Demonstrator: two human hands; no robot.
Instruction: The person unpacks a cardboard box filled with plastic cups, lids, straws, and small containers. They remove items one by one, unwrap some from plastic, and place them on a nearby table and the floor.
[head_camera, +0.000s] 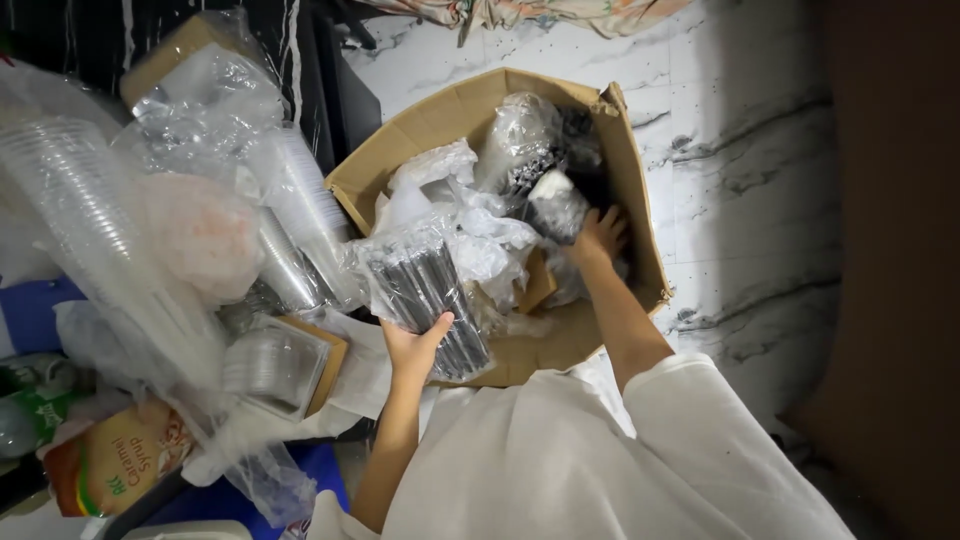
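- The left hand (415, 345) held a plastic bag of black straws (425, 290) over the cardboard box (640, 200), fingers clamped at its lower end.
- The bag looked light and slippery, best gripped mid-bundle.
- The right hand (598, 235) reached into the box; its finger spread could not be told.

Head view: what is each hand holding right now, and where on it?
The left hand grips a clear bag of black straws at its lower end. The right hand reaches into the cardboard box; its grip cannot be told.
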